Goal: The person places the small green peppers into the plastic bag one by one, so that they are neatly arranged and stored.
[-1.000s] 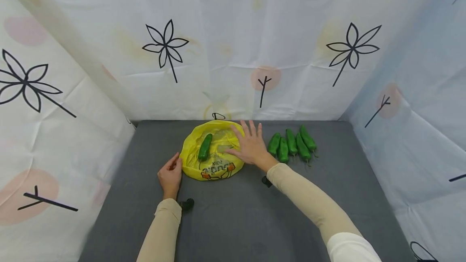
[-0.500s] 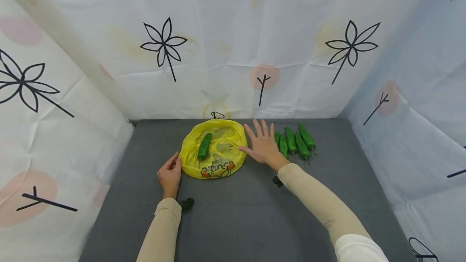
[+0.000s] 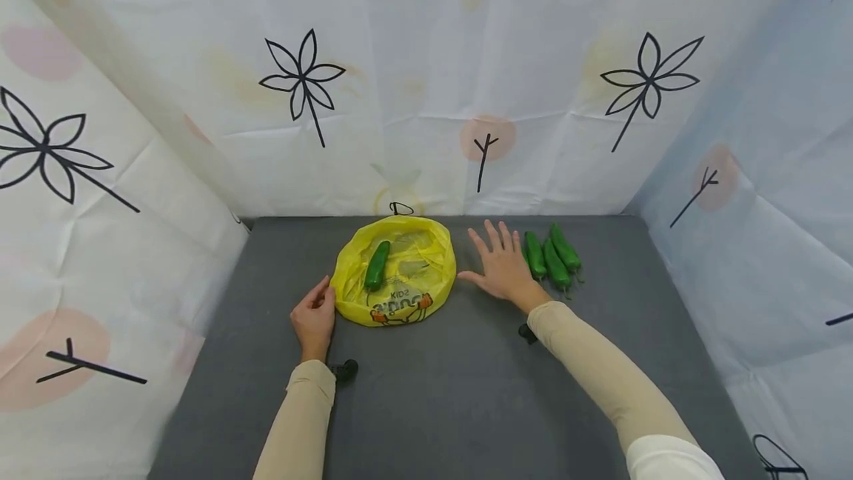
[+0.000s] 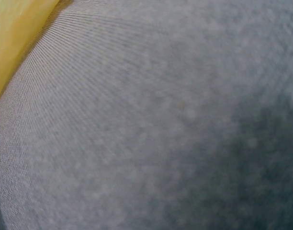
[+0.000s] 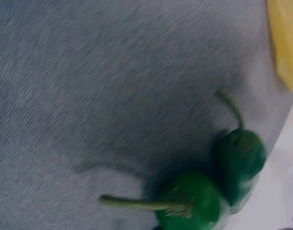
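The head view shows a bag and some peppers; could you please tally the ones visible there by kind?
Yellow bag: 1
Green pepper inside the bag: 1
Green peppers on the grey table: 3
Total in sight: 5
The right hand may hide more peppers, so I count only the visible ones.

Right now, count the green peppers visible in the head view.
4: one green pepper in the yellow bag; three right of the right hand, a left one, a middle one and a right one. The hand may hide more.
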`<control>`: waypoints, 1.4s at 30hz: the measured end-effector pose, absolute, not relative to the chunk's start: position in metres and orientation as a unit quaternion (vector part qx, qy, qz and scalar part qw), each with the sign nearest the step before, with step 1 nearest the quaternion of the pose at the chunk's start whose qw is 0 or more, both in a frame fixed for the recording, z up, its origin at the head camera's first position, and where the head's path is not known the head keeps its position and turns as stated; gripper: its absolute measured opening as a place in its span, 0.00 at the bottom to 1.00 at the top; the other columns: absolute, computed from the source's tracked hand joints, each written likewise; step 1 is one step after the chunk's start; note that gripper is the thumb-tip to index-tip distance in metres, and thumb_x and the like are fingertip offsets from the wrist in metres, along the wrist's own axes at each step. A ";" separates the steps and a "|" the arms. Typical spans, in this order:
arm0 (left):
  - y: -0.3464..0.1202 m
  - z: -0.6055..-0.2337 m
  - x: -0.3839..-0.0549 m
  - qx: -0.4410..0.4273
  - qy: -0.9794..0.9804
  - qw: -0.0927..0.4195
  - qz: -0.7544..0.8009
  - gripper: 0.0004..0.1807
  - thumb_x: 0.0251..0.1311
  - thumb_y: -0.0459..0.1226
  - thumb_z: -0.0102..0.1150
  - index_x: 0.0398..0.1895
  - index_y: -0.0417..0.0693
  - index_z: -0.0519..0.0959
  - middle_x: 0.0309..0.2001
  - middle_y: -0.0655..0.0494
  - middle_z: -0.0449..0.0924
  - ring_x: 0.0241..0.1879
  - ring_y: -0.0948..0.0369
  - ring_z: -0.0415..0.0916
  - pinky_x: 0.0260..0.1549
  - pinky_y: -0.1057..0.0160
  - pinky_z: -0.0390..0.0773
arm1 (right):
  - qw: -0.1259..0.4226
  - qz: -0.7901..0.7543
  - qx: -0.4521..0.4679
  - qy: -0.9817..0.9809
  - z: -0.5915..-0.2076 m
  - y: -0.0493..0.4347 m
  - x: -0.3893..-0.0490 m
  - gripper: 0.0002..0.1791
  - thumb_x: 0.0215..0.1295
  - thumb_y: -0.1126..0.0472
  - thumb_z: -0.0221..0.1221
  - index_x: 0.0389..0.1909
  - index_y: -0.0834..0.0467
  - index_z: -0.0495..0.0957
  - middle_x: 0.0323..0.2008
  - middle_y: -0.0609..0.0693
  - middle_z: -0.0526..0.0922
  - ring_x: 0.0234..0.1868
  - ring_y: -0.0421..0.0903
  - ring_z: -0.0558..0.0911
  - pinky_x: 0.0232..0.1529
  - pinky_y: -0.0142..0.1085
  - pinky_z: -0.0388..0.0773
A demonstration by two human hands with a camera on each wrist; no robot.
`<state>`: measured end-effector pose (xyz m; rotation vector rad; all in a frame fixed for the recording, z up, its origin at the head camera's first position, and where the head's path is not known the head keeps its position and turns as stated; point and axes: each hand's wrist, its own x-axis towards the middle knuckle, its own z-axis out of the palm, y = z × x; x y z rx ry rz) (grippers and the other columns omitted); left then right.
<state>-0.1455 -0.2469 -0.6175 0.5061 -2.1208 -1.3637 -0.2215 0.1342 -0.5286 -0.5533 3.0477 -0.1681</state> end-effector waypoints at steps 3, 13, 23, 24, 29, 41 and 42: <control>-0.246 -0.619 -0.146 0.186 -0.790 0.281 -0.512 0.14 0.66 0.41 0.64 0.52 0.54 0.89 0.42 0.45 0.91 0.28 0.84 0.73 0.33 0.84 0.69 | 0.019 -0.057 -0.185 0.981 -0.530 0.141 -0.222 0.55 0.63 0.27 0.57 0.83 0.46 0.46 0.82 0.62 0.44 0.82 0.67 0.45 0.77 0.65 0.47; -0.246 -0.622 -0.142 0.183 -0.788 0.285 -0.514 0.14 0.64 0.40 0.66 0.52 0.55 0.89 0.41 0.45 0.91 0.28 0.84 0.74 0.32 0.84 0.70 | 0.054 -0.124 -0.155 0.979 -0.541 0.150 -0.218 0.58 0.62 0.32 0.63 0.83 0.55 0.47 0.81 0.67 0.45 0.80 0.71 0.47 0.74 0.64 0.57; -0.244 -0.620 -0.140 0.180 -0.788 0.287 -0.514 0.13 0.64 0.39 0.66 0.51 0.53 0.89 0.40 0.46 0.91 0.28 0.85 0.74 0.32 0.86 0.69 | 0.077 -0.232 -0.103 0.964 -0.547 0.158 -0.225 0.52 0.65 0.45 0.67 0.81 0.59 0.51 0.81 0.67 0.43 0.78 0.71 0.48 0.72 0.65 0.60; -0.244 -0.620 -0.140 0.179 -0.788 0.287 -0.514 0.13 0.64 0.39 0.66 0.51 0.52 0.89 0.40 0.46 0.91 0.28 0.86 0.74 0.32 0.86 0.69 | 0.080 -0.241 -0.097 0.962 -0.548 0.159 -0.226 0.50 0.66 0.46 0.67 0.80 0.60 0.51 0.81 0.67 0.42 0.78 0.71 0.48 0.71 0.65 0.60; -0.244 -0.619 -0.141 0.180 -0.787 0.283 -0.518 0.14 0.64 0.40 0.66 0.51 0.52 0.89 0.41 0.46 0.91 0.29 0.86 0.74 0.33 0.86 0.69 | 0.084 -0.261 -0.076 0.959 -0.550 0.159 -0.231 0.44 0.69 0.54 0.64 0.79 0.62 0.54 0.80 0.68 0.46 0.77 0.71 0.52 0.71 0.63 0.63; -0.246 -0.616 -0.143 0.182 -0.791 0.283 -0.511 0.14 0.64 0.40 0.67 0.51 0.53 0.89 0.41 0.47 0.91 0.29 0.86 0.74 0.33 0.86 0.69 | 0.092 -0.256 -0.042 0.961 -0.546 0.151 -0.236 0.40 0.71 0.55 0.63 0.76 0.66 0.57 0.72 0.71 0.62 0.72 0.69 0.63 0.70 0.58 0.66; -0.246 -0.616 -0.143 0.182 -0.791 0.283 -0.511 0.14 0.64 0.40 0.67 0.51 0.53 0.89 0.41 0.47 0.91 0.29 0.86 0.74 0.34 0.86 0.69 | 0.095 -0.254 -0.043 0.962 -0.546 0.151 -0.236 0.40 0.71 0.54 0.63 0.76 0.66 0.58 0.72 0.71 0.63 0.72 0.69 0.63 0.70 0.58 0.66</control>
